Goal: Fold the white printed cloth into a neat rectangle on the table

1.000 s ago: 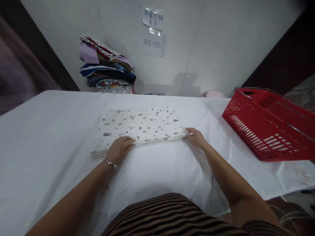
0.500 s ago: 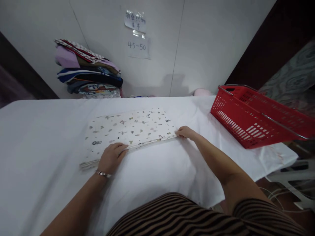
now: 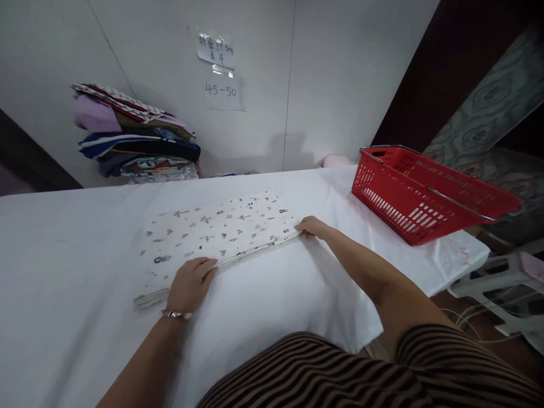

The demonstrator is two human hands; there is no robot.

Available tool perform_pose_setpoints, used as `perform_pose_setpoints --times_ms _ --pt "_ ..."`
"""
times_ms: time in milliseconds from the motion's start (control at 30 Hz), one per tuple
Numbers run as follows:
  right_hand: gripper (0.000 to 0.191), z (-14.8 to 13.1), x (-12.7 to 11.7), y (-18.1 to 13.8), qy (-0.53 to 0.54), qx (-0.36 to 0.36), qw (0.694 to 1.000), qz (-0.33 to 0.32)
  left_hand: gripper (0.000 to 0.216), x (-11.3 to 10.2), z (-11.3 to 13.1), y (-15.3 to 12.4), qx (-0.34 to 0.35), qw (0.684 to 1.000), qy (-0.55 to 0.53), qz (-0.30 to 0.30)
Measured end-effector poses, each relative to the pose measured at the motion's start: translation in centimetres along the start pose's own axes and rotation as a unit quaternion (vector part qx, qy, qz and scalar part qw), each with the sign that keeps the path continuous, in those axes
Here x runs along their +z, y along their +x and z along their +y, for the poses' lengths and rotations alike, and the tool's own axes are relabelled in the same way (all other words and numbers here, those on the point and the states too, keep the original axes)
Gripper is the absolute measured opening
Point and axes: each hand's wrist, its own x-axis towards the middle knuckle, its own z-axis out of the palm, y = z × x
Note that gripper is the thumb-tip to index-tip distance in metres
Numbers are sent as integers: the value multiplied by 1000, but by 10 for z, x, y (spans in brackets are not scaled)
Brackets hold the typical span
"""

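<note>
A folded white cloth with small dark printed motifs (image 3: 216, 229) lies flat on the white-covered table (image 3: 63, 238). My left hand (image 3: 188, 284), with a bracelet at the wrist, rests on the cloth's near edge, fingers curled over the edge. My right hand (image 3: 312, 226) pinches the cloth's near right corner. Both forearms reach out from my striped top.
A red plastic basket (image 3: 420, 195) with metal handles stands on the table's right end. A stack of folded clothes (image 3: 136, 139) sits at the back left against the white wall, under taped paper notes (image 3: 219, 71). A white stool and cables lie right of the table.
My view has swung to the right, so everything has shifted left in the picture. Both hands keep their places on the cloth's near edge.
</note>
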Motion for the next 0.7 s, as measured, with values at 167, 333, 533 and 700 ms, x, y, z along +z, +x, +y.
perform_pose_setpoints --times_ms 167,333,533,700 --pt "27 -2 0 -5 -46 6 999 2 37 3 -2 -1 -7 1000 0 2" --pt "28 -5 -2 -12 -113 -3 994 8 35 2 1 1 -21 1000 -6 -9" --pt "8 -7 0 -26 -183 -135 969 99 30 3 23 16 -32 998 0 -47" --pt "15 -2 11 -33 -237 -361 898 85 25 16 50 45 -9 997 -24 -75"
